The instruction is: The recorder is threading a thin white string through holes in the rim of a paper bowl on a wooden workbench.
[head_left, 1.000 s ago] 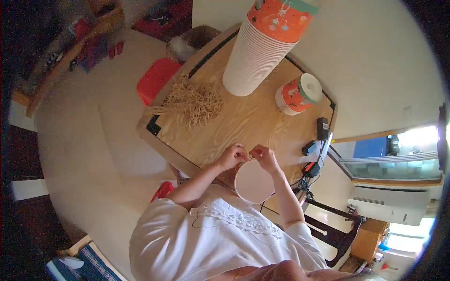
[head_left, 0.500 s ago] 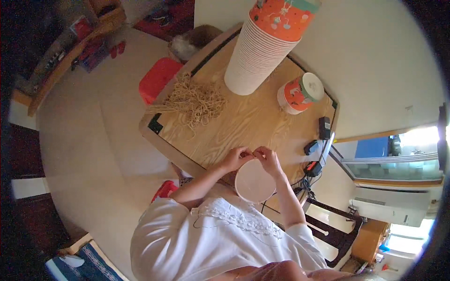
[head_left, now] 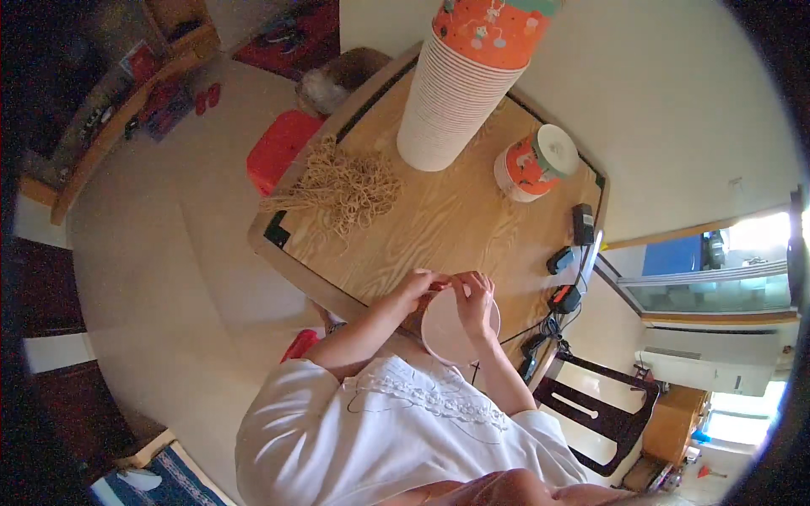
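Observation:
A white paper bucket (head_left: 440, 331) is in front of my chest at the table's near edge, its round mouth facing up. At its far rim my left hand (head_left: 424, 285) is closed in a pinch. My right hand (head_left: 475, 302) reaches across the mouth, thumb and fingers pinched on the same rim close to the left fingertips. Whether a strand of twine lies between the fingers is too small to tell. A loose heap of tan twine (head_left: 346, 190) lies on the table to the left, beyond my left hand.
On the wood-grain table (head_left: 422, 232) stand a tall stack of paper buckets (head_left: 460, 105) and a short orange-and-green stack (head_left: 525, 169). Black power adapters (head_left: 564, 298) with cables line the right edge. A red stool (head_left: 283, 152) stands left, a dark chair (head_left: 599, 413) right.
My right hand has moved over the bucket's mouth, now covering part of it. The left hand stays at the rim, its fingers more level. The view has shifted slightly.

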Available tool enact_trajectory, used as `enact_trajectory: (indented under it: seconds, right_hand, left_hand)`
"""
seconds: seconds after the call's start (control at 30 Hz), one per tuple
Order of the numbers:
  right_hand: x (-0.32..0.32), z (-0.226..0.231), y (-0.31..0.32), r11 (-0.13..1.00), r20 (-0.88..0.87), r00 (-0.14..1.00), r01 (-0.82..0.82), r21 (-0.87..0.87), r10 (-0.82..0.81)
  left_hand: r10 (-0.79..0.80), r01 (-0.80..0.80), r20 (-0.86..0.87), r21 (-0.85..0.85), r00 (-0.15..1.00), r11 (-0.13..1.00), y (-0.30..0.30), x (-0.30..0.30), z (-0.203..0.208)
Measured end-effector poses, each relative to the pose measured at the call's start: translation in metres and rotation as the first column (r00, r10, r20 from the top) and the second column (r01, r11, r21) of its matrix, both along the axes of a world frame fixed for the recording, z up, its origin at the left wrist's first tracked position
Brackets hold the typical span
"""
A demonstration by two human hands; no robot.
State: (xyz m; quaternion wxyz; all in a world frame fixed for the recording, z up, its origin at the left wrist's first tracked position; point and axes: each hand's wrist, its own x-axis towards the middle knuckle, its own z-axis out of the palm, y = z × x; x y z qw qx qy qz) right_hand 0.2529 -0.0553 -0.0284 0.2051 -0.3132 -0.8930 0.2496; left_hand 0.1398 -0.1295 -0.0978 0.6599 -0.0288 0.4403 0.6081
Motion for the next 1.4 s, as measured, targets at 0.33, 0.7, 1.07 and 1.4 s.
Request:
enact_trajectory:
  seconds: [0.33, 0.7, 1.07, 1.4]
  right_hand:
    - [0.002, 0.018, -0.007, 0.995, 0.048, 0.996, -0.08, 0.054, 0.077]
    - [0.002, 0.011, 0.011, 0.983, 0.08, 0.993, -0.077, -0.169, 0.091]
    - [-0.005, -0.008, 0.037, 0.862, 0.128, 0.977, -0.084, -0.5, 0.169]
    - [-0.004, -0.011, 0.034, 0.855, 0.123, 0.984, -0.045, -0.517, 0.127]
  left_hand:
    - [0.028, -0.028, -0.014, -0.013, 1.0, 1.0, 0.0, -0.006, 0.002]
    - [0.011, -0.003, -0.229, 0.035, 0.973, 0.999, -0.005, -0.005, 0.011]
    - [0.111, -0.054, -0.49, 0.129, 0.864, 0.99, -0.003, -0.005, 0.002]
    - [0.072, 0.038, -0.886, 0.101, 0.459, 0.994, -0.007, -0.003, 0.012]
